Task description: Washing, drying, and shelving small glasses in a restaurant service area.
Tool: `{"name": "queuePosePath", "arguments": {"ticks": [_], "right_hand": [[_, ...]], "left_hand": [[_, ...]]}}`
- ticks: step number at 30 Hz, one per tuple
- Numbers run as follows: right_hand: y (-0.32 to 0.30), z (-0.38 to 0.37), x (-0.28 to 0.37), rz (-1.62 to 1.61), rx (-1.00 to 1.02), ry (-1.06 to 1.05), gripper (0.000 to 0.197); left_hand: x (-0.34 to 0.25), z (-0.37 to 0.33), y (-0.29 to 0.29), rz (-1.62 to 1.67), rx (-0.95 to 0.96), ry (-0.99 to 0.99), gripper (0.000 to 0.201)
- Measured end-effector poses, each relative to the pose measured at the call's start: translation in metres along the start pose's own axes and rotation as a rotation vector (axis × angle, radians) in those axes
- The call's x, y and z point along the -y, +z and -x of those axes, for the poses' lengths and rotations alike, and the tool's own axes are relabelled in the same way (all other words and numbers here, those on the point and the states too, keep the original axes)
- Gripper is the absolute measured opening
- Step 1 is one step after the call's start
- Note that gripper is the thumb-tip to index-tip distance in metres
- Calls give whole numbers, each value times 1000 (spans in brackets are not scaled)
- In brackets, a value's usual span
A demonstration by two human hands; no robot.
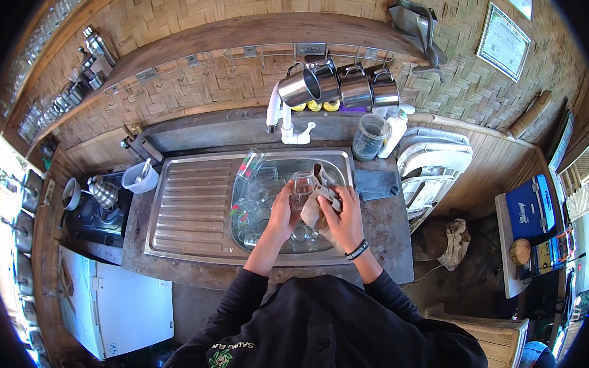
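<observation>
- Currently holding a clear glass (pixel 302 184) in the left hand (pixel 284 209), with fingers curved around its side.
- Gripping a bunched brown cloth (pixel 311 215) in the right hand (pixel 345 216), pressed close beside the glass; wearing a dark wristband (pixel 356 249) on that arm.
- Working with both above the steel sink basin (pixel 287 255), well right of the ribbed drainboard (pixel 190 198).
- Seeing more glassware in the basin, with a tall glass (pixel 249 163) tilted at its upper left edge.
- Facing a white faucet (pixel 287 127), with metal mugs (pixel 299 87) hanging above.
- Noting a folded dark cloth (pixel 376 185) on the surface (pixel 386 222), just right of the basin.
</observation>
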State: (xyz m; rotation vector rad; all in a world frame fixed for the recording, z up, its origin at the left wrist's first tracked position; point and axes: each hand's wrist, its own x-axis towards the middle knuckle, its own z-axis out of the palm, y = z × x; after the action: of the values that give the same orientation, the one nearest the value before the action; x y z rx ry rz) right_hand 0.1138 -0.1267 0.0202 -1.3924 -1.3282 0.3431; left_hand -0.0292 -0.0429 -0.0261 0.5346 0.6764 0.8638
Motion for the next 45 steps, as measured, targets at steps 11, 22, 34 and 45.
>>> {"name": "queuePosePath", "arguments": {"ticks": [11,22,34,45], "right_hand": [[9,-8,9,30,33,-94,23],[24,-22,-17,-720,-7,377,14],[14,-16,-18,-708,75,501,25],[9,-5,-13,-568,160,369,39]], "left_hand": [[2,2,4,-134,104,122,33],[-3,13,14,-106,157,103,32],[-5,10,20,226,239,17,49],[-6,15,28,419,252,-63,64]]}}
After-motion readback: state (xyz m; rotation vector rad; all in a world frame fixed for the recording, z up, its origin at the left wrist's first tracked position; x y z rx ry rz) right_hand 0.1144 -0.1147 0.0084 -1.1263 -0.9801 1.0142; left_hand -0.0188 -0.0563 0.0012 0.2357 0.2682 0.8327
